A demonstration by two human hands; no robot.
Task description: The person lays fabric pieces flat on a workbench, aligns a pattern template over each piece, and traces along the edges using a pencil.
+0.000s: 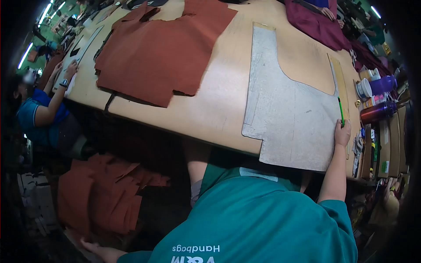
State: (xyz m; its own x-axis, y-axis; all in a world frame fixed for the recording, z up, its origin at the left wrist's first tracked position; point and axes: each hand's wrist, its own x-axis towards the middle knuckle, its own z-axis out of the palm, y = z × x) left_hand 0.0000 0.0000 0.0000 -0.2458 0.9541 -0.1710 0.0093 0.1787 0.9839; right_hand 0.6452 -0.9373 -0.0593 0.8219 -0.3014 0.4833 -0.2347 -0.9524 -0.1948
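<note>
A green pen (340, 106) is gripped in my right hand (343, 132), at the right edge of a large grey pattern piece (291, 105). The pattern lies flat on the table (175, 120), with a curved cut-out at its upper right and a notch at its lower left. Low on the left, my left hand (91, 246) reaches out with fingers extended, close to a pile of reddish-brown material (101, 193) below table level. Whether it touches the pile is unclear. More reddish-brown material (153, 57) is spread over the left half of the table.
A person in blue (44, 114) works at the table's left end. Another person's hands (329, 14) are by maroon fabric (311, 22) at the top right. Purple bottles (377, 112), tubs (363, 89) and cardboard boxes (388, 144) line the right side.
</note>
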